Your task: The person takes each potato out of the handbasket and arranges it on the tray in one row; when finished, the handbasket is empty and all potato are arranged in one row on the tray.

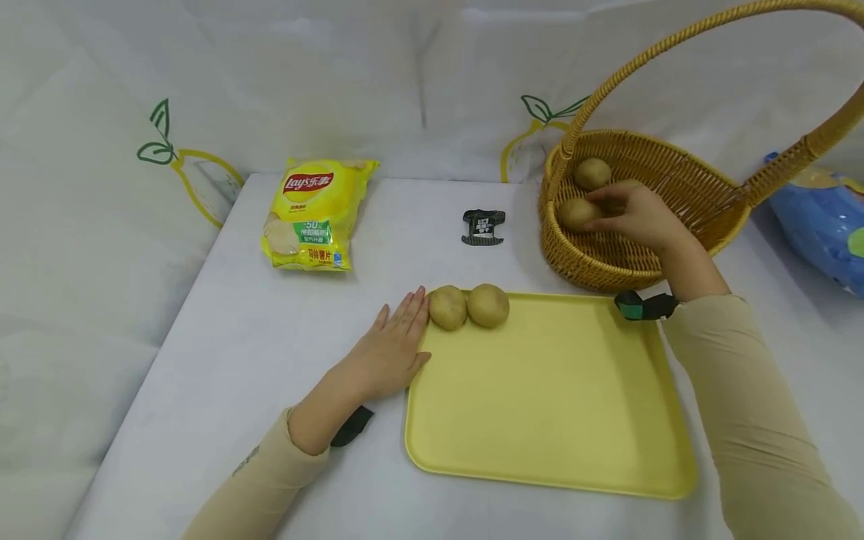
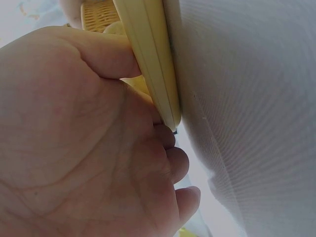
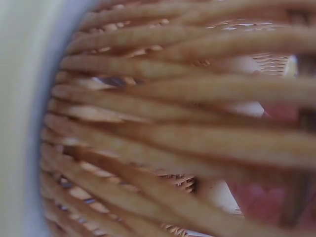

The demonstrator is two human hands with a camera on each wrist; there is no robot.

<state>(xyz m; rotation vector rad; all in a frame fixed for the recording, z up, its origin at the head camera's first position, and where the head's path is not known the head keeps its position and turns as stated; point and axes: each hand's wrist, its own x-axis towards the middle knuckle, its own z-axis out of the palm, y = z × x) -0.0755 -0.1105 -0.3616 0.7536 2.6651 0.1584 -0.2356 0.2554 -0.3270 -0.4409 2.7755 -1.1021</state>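
Note:
Two round brown potatoes [image 1: 448, 307] [image 1: 488, 305] sit side by side at the far left corner of the yellow tray [image 1: 540, 397]. Along the tray's left edge lies the left hand [image 1: 388, 356], fingers extended and thumb over the rim; the left wrist view shows this hand [image 2: 98, 133] against the rim [image 2: 153, 59]. The right hand [image 1: 637, 217] reaches into the wicker basket [image 1: 601, 262], thumb and fingers on either side of a potato [image 1: 576, 214]. Another potato [image 1: 592, 173] lies just behind it. Basket weave [image 3: 197, 98] fills the right wrist view, mostly hiding the hand.
A yellow chip bag [image 1: 317, 214] lies at the back left of the white table [image 1: 270, 337]. A small black packet [image 1: 483, 227] is left of the basket. The tall basket handle [image 1: 648, 52] arches above it, and a blue bag [image 1: 820, 225] stands at the right.

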